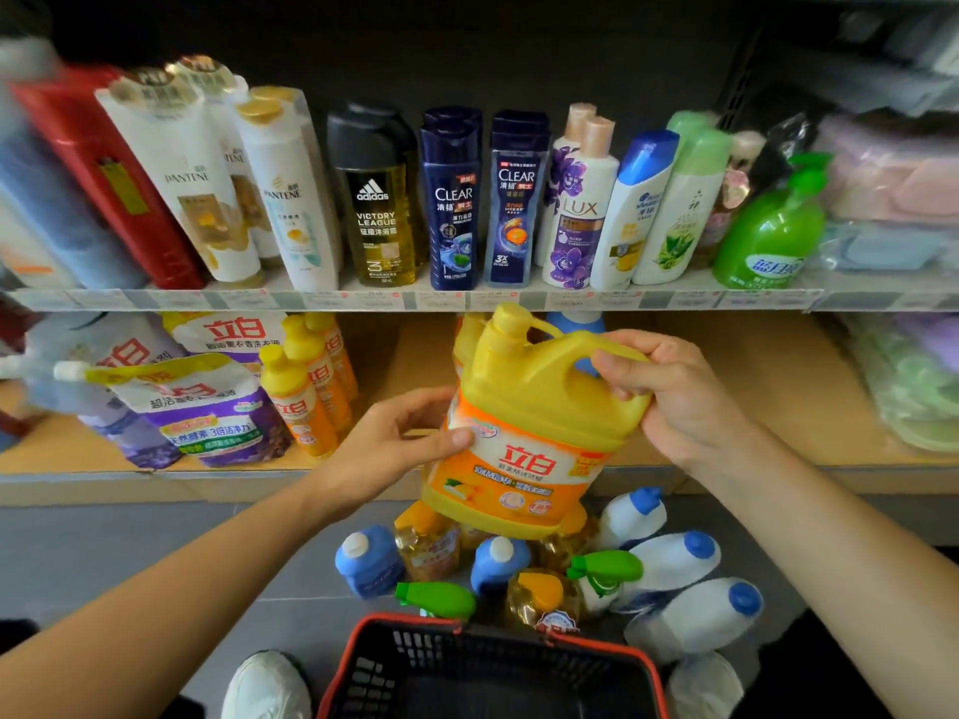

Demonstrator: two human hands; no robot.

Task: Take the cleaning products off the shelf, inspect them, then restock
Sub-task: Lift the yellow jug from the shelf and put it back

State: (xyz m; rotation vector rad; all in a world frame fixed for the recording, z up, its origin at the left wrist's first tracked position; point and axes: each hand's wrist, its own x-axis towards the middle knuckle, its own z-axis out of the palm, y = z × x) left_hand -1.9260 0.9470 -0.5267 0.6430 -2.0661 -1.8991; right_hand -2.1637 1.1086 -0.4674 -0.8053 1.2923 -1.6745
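Upper grey shelf [467, 301], frame centre: upright row of plastic shampoo bottles [451, 199].
Lower tan shelf [752, 407], left: purple-white refill pouches [207, 407], slim orange bottles [306, 386].
Grey floor [129, 552], bottom: white blue-capped bottles [674, 568], black red-rimmed basket [493, 666].

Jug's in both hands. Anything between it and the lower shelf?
Nothing visible in front. The yellow detergent jug, gripped by the right hand at its handle and held by the left hand at its label, faces the lower shelf, bare to its right. A blue bottle stands on that shelf directly behind the jug; aim right.
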